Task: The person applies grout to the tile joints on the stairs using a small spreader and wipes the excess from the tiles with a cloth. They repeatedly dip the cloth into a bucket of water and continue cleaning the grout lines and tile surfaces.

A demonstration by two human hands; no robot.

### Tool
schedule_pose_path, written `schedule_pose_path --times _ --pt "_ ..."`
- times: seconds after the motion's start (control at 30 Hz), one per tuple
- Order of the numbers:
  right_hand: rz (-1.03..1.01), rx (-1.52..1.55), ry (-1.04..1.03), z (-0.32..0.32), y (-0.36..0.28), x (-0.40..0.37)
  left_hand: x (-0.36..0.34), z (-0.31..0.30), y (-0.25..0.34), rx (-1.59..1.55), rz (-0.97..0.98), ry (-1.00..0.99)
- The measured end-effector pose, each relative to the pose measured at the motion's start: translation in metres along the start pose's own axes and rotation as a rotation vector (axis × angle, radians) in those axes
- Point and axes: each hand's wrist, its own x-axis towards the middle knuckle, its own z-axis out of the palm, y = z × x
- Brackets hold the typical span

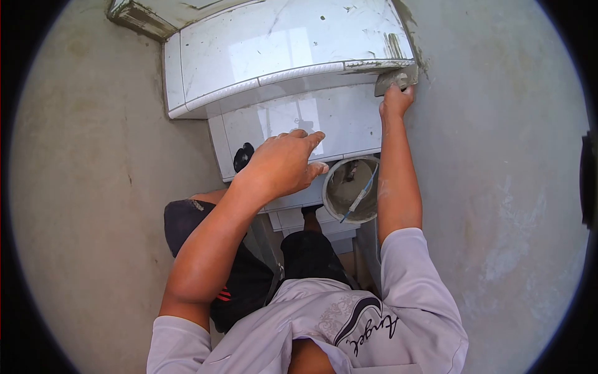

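At the right end of the upper tiled step [274, 37], my right hand [397, 100] grips a flat metal trowel [389, 81], whose blade lies against the step's front edge by the wall. Grey mortar smears mark the tiles there. My left hand [289, 159] hangs over the lower tiled step [349, 121], its fingers apart and holding nothing. Below and between my hands stands a round bucket [333, 209] with grey mortar inside and a blue-and-white tool [358, 201] leaning across it.
Grey plastered walls rise on the left [106, 168] and right [486, 168]. A black sandal [243, 157] shows on the lower step beside my left wrist. More tiled steps [289, 218] descend under my legs. A mortar-edged step [143, 19] is at the top left.
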Motion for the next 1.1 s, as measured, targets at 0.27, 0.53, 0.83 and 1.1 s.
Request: schedule_pose_path --times 0.27,0.53,0.83,1.1 --pt "0.149 0.045 -0.268 0.061 0.013 -0.129 0.007 0.007 -0.001 0.017 0.086 0.053" --pt "0.254 0.13 -0.094 0.023 -0.008 -0.039 -0.002 0.002 -0.005 0.069 0.001 0.007" --pt "0.446 0.395 0.015 0.068 -0.003 -0.115 -0.008 -0.017 0.005 -0.036 -0.046 -0.012" --pt "0.299 0.05 -0.171 0.094 -0.017 -0.167 -0.013 -0.041 -0.006 -0.149 -0.162 -0.035"
